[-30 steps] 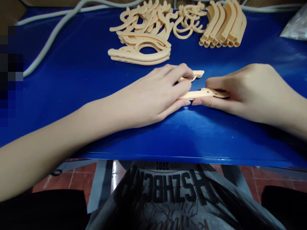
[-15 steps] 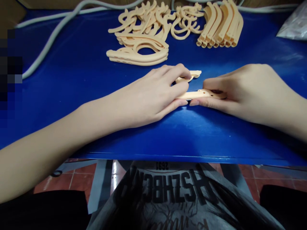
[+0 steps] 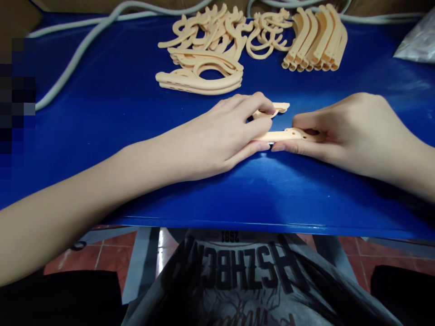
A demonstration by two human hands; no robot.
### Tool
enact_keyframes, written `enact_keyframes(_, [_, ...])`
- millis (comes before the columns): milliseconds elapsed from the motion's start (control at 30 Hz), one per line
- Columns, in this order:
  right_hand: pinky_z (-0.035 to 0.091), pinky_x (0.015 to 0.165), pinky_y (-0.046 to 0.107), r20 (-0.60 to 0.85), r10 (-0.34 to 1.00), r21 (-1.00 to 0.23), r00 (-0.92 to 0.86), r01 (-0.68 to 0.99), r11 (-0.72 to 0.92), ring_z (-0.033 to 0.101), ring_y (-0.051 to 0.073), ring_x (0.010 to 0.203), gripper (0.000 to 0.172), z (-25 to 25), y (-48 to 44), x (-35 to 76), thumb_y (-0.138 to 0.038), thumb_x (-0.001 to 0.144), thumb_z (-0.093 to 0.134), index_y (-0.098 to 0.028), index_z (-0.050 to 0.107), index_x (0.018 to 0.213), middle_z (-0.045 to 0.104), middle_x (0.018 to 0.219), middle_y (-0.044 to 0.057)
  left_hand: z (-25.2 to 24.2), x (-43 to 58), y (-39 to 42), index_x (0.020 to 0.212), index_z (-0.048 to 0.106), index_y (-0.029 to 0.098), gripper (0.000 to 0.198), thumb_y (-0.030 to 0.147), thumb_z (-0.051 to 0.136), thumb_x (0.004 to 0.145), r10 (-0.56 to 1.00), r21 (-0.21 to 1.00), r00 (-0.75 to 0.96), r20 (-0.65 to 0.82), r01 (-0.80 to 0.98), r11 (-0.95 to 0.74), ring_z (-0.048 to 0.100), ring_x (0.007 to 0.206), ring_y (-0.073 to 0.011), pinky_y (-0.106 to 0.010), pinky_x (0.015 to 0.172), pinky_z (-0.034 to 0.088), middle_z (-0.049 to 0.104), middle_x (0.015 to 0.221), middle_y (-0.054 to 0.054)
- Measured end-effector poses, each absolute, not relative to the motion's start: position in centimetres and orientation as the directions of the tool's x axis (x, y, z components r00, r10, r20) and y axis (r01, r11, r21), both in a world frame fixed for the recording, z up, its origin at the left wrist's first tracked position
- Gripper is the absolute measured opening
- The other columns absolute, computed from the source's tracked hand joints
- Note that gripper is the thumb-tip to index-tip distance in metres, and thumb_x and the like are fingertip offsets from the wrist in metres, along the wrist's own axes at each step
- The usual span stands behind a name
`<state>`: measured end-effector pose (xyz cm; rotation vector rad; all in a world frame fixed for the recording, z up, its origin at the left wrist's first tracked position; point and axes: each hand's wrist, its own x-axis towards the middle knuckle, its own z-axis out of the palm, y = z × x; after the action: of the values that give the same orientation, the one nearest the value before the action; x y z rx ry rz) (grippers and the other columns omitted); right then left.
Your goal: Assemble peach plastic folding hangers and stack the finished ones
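Cream piece (image 3: pixel 282 136) is gripped by left hand (image 3: pixel 224 133) and right hand (image 3: pixel 353 129)! Seemingly light, stiff, it's best held at both ends.

Likely a small assembly workshop: a loose heap (image 3: pixel 212 31) and a neat row (image 3: pixel 316 43) of matching cream parts lie along the far side of a blue worktop (image 3: pixel 204 201), red floor tiles (image 3: pixel 81 261) below it.

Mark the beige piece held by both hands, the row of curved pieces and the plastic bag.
Beige piece (image 3: pixel 282 136): head view, on its bar between the hands.
Row of curved pieces (image 3: pixel 320 43): head view, near the row's middle.
Plastic bag (image 3: pixel 417 43): head view, on its visible lower part.
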<state>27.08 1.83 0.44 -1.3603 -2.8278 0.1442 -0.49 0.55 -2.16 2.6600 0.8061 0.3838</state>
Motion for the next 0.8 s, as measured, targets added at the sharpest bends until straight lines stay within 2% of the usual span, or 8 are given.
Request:
enact_keyframes(100, [0.024, 0.06, 0.035, 0.006, 0.772, -0.117, -0.636, 0.766, 0.632, 0.034, 0.017, 0.056, 0.09, 0.38, 1.89, 27.11, -0.105, 0.1, 0.014, -0.027, 0.042, 0.067, 0.045, 0.057, 0.001, -2.2, -0.52, 0.56, 0.131, 0.073, 0.023, 0.037, 0.042, 0.043, 0.121, 0.575, 0.388, 0.802, 0.164, 0.484, -0.785, 0.052, 0.162, -0.0419, -0.07, 0.141, 0.039, 0.059, 0.17, -0.015])
enact_keyframes(200, [0.023, 0.058, 0.036, 0.016, 0.778, -0.135, -0.628, 0.77, 0.624, 0.033, 0.017, 0.054, 0.095, 0.46, 1.78, 27.0, -0.113, 0.091, 0.007, -0.027, 0.039, 0.064, 0.041, 0.054, 0.001, -2.19, -0.51, 0.54, 0.131, 0.073, 0.023, 0.037, 0.041, 0.043, 0.12, 0.584, 0.403, 0.795, 0.165, 0.487, -0.775, 0.055, 0.16, -0.042, -0.069, 0.14, 0.04, 0.06, 0.169, -0.015])
enact_keyframes(400, [0.023, 0.058, 0.036, -0.017, 0.797, -0.108, -0.603, 0.794, 0.598, 0.031, 0.017, 0.055, 0.099, 0.58, 1.63, 26.73, -0.116, 0.083, -0.001, -0.027, 0.038, 0.063, 0.039, 0.055, 0.001, -2.2, -0.47, 0.58, 0.132, 0.073, 0.022, 0.037, 0.042, 0.044, 0.12, 0.583, 0.396, 0.796, 0.163, 0.489, -0.777, 0.056, 0.159, -0.0421, -0.069, 0.14, 0.04, 0.06, 0.169, -0.016])
enact_keyframes(533, [0.023, 0.059, 0.036, -0.015, 0.776, -0.096, -0.631, 0.773, 0.627, 0.032, 0.017, 0.055, 0.097, 0.47, 1.9, 26.97, -0.113, 0.088, -0.001, -0.027, 0.039, 0.065, 0.039, 0.055, 0.001, -2.25, -0.49, 0.59, 0.13, 0.073, 0.022, 0.036, 0.042, 0.044, 0.12, 0.582, 0.39, 0.797, 0.163, 0.49, -0.78, 0.054, 0.161, -0.0423, -0.069, 0.141, 0.038, 0.059, 0.17, -0.015])
enact_keyframes(667, [0.023, 0.06, 0.036, -0.022, 0.78, -0.099, -0.625, 0.778, 0.621, 0.033, 0.018, 0.056, 0.091, 0.34, 2.09, 27.08, -0.106, 0.098, 0.011, -0.027, 0.041, 0.065, 0.042, 0.055, 0.001, -2.27, -0.52, 0.56, 0.132, 0.073, 0.023, 0.038, 0.042, 0.042, 0.121, 0.579, 0.375, 0.8, 0.158, 0.494, -0.785, 0.052, 0.162, -0.0418, -0.07, 0.14, 0.039, 0.058, 0.172, -0.015])
enact_keyframes(800, [0.024, 0.06, 0.036, -0.04, 0.777, -0.092, -0.628, 0.777, 0.623, 0.033, 0.017, 0.057, 0.088, 0.34, 1.95, 27.1, -0.104, 0.101, 0.015, -0.027, 0.04, 0.066, 0.043, 0.057, 0.001, -2.32, -0.56, 0.57, 0.132, 0.073, 0.023, 0.038, 0.043, 0.042, 0.121, 0.58, 0.376, 0.799, 0.161, 0.493, -0.784, 0.053, 0.162, -0.0411, -0.068, 0.141, 0.039, 0.058, 0.172, -0.014])
